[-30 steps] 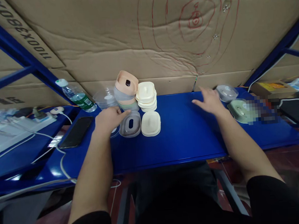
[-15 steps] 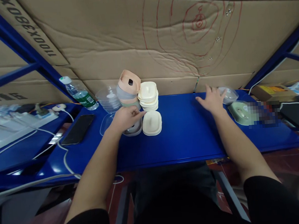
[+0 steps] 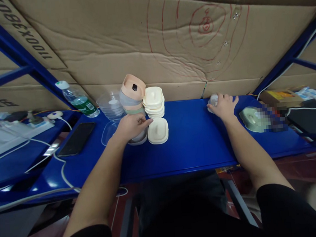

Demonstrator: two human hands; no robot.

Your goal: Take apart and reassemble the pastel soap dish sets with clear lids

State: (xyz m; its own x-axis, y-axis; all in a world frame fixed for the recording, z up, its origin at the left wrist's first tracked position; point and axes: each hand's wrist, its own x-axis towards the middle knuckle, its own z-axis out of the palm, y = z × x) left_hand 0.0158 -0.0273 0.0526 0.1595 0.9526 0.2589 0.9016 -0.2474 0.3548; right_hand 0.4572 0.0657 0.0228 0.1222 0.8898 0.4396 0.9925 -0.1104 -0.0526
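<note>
My left hand (image 3: 133, 125) has its fingers curled, thumb stretched right, over the back of a grey container (image 3: 139, 137). What the curled fingers hold, if anything, is hidden. A single cream lid (image 3: 158, 130) lies just right of the thumb tip, before a stack of cream lids (image 3: 154, 101). Behind my left hand stands a leaning stack of containers, with a peach container (image 3: 133, 87) on top. At the table's back right, my right hand (image 3: 223, 106) grips a small clear container (image 3: 213, 100) from above; its left edge shows by the thumb, the rest is covered.
A stack of clear bowls (image 3: 110, 103) and a clear lid (image 3: 109, 132) are at the left. Beyond them are a water bottle (image 3: 79, 102) and a phone (image 3: 76, 138). A green lid (image 3: 251, 119) lies at the right. Cardboard (image 3: 110, 57) walls the back.
The clear container, earlier to the right of my right hand, is now under it and farther left. My left hand stays over the grey container. The whole view has shifted slightly.
</note>
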